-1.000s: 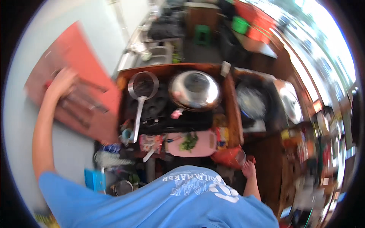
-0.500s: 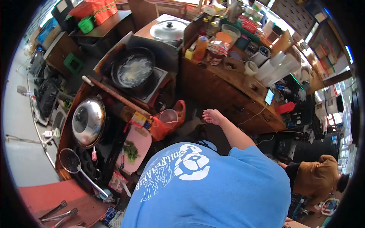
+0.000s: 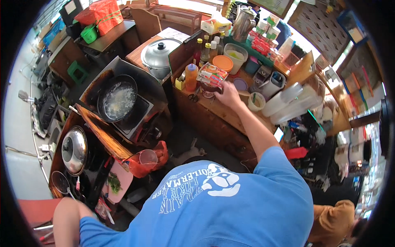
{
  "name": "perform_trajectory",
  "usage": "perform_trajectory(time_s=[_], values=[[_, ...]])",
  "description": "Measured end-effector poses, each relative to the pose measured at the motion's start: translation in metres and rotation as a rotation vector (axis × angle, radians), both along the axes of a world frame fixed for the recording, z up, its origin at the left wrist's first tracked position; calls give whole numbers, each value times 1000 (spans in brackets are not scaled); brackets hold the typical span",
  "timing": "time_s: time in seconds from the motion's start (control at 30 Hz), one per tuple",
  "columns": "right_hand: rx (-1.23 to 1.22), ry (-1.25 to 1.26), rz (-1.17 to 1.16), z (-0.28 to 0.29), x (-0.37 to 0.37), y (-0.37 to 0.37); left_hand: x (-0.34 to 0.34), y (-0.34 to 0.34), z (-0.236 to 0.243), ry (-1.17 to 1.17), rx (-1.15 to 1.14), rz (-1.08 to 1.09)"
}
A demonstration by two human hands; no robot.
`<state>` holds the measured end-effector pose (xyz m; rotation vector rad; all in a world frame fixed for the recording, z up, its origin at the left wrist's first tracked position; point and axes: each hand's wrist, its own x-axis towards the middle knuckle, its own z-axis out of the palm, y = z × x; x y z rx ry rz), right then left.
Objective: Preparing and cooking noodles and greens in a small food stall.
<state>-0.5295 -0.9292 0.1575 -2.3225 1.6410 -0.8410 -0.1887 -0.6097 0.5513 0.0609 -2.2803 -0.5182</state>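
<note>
My right hand (image 3: 228, 96) reaches over the wooden counter, its fingers curled at the right side of a brown-and-white tub (image 3: 208, 91). On that tub lies a red-and-white plastic packet (image 3: 212, 74), close to my fingertips. What the fingers grip, if anything, is hidden. An orange squeeze bottle (image 3: 191, 77) stands left of the tub, and an orange-lidded container (image 3: 222, 64) is behind it. My left arm bends at the lower left edge; its hand is out of view. Over on the stove, a black frying pan (image 3: 117, 99) holds pale, bubbling contents.
A lidded metal pot (image 3: 161, 57) stands beyond the stove. Nearer are a lidded wok (image 3: 74, 150), a strainer (image 3: 61, 182) and a pink cutting board (image 3: 123, 183) with green leaves. An orange-red plastic bag (image 3: 153, 161) hangs by the stove. A person in brown (image 3: 335, 222) is at the lower right.
My right hand has moved forward from over the floor gap to the tub on the counter. My left arm has come into view at the lower left. The view has shifted toward the counter.
</note>
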Motion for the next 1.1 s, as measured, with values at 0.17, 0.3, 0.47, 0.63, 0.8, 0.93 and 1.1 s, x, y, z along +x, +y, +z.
perform_trajectory(time_s=[0.17,0.3,0.47,0.63,0.8,0.93,1.1], values=[[211,260,48,20,41,-113,-33,-1,-11,145,-27,-241],[310,459,85,19,56,-144,-33,-76,-99,283,374,-138],[260,349,28,19,40,-131,-25,-110,-201,24,840,559],[163,329,87,10,52,-115,-25,-128,-267,99,1194,687],[134,365,99,-21,38,-130,-39,-182,-307,72,1083,723],[-137,194,115,-12,21,-108,-59,-223,-315,86,949,811],[-398,-24,304,44,50,-33,-81,-273,-305,381,868,906]])
